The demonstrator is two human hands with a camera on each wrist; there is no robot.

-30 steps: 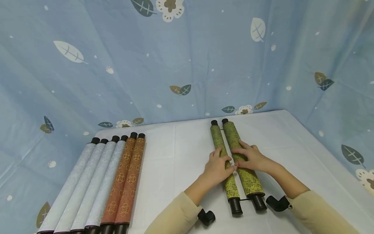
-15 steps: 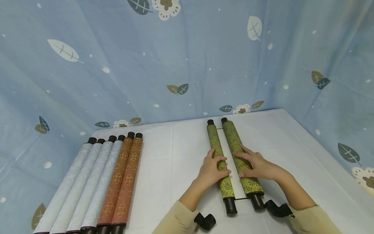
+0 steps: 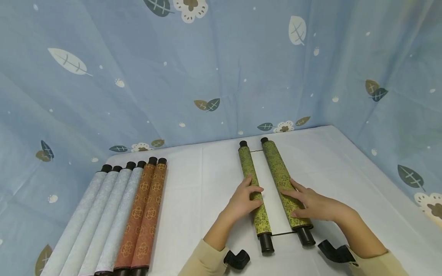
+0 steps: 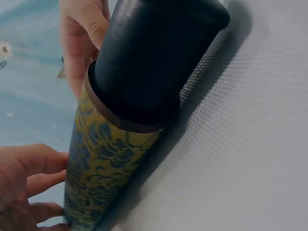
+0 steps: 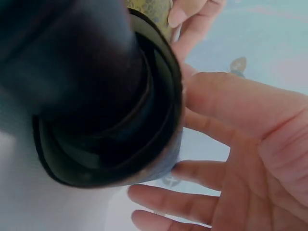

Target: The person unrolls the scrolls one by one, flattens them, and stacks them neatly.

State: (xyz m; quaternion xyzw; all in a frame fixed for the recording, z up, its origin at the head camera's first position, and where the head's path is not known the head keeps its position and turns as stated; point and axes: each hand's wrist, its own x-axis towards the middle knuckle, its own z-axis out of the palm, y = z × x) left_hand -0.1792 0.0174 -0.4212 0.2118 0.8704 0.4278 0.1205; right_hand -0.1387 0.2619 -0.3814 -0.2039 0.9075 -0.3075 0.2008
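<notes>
A green-and-yellow patterned hanging scroll (image 3: pixel 276 165) lies on the white cloth as two rolls with dark end knobs. Between the rolls shows a narrow strip of white paper (image 3: pixel 274 207). My left hand (image 3: pixel 243 195) bends its fingers and thumb round the left roll (image 3: pixel 263 222), below its middle. On the right roll (image 3: pixel 301 222), my right hand (image 3: pixel 314 205) rests with spread fingers and thumb. In the left wrist view, left fingertips (image 4: pixel 48 166) touch the patterned roll beside its dark knob (image 4: pixel 154 53). Fairly straight right fingers (image 5: pixel 168 199) show beside the roll's end in the right wrist view.
On the left, several pale grey scrolls (image 3: pixel 100 214) lie side by side with two orange-brown flowered ones (image 3: pixel 146 214). A blue leaf-print curtain (image 3: pixel 165 76) stands behind the white tabletop (image 3: pixel 186 199). Black curved devices (image 3: pixel 236 259) sit at both wrists.
The two rolls have moved apart and the white strip between them has widened. My hands have parted with them, the left going left and the right shifting right and nearer. The view has shifted slightly.
</notes>
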